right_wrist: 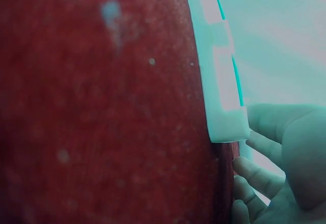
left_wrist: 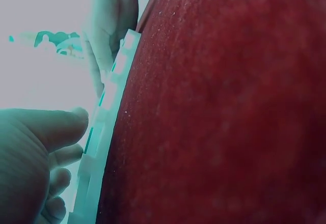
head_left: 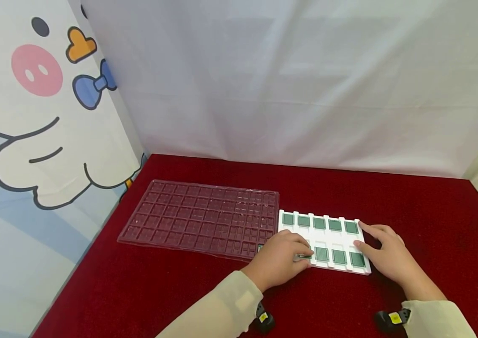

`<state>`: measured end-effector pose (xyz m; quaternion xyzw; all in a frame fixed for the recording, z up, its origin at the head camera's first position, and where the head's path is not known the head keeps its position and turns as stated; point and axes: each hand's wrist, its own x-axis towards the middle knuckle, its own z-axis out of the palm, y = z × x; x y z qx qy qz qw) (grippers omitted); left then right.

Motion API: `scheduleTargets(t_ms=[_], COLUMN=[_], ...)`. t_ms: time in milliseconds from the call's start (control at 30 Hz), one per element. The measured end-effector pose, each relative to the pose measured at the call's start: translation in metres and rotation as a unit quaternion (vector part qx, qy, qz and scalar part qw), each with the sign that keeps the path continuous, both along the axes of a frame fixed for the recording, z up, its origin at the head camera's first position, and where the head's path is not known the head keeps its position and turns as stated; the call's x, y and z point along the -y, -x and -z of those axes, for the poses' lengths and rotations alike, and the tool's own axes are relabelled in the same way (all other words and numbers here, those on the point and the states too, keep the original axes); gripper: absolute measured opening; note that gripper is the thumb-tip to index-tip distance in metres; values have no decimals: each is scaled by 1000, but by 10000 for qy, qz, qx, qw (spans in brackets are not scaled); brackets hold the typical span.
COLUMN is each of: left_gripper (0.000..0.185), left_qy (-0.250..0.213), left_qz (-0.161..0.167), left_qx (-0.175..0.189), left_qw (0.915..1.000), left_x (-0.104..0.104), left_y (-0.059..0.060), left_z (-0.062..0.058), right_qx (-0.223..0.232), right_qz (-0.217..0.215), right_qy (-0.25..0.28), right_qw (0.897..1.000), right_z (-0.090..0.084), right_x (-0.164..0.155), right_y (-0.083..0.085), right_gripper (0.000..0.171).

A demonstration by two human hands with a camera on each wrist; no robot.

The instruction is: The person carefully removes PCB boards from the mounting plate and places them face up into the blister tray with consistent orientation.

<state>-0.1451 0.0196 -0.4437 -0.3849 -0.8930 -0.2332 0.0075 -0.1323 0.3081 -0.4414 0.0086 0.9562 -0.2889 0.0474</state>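
A white tray (head_left: 337, 238) with two rows of pockets lies on the red cloth. Green circuit boards (head_left: 339, 257) sit in its pockets. At the tray's lower left my left hand (head_left: 280, 258) has its thumb and forefinger at a small green circuit board (head_left: 304, 256), pinching it by its edges. This hand hides part of the lower row. My right hand (head_left: 384, 251) rests at the tray's right end, forefinger by the far corner and thumb on the rim, fingers fairly straight. In the right wrist view, its fingers touch the end of the white tray (right_wrist: 226, 124).
A clear plastic tray (head_left: 196, 218) with many small compartments lies left of the white tray, close against it. Near its front right corner a bit of green board (head_left: 260, 247) shows beside the left hand. White curtains (head_left: 285, 94) stand behind the red cloth (head_left: 433, 220).
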Motion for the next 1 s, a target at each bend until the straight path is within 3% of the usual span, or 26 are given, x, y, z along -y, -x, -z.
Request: scheduleTargets(t_ms=[1000], left_gripper=[21], left_qy=[94], left_qz=[-240], left_qx=[-66], left_qw=[9996], left_x=[-3], left_y=[4], left_z=[7], right_qx=[-21], right_qz=[0], right_qy=[-3], right_qw=[10000], right_z=[2], right_x=[0], right_y=[0], right_gripper=[68])
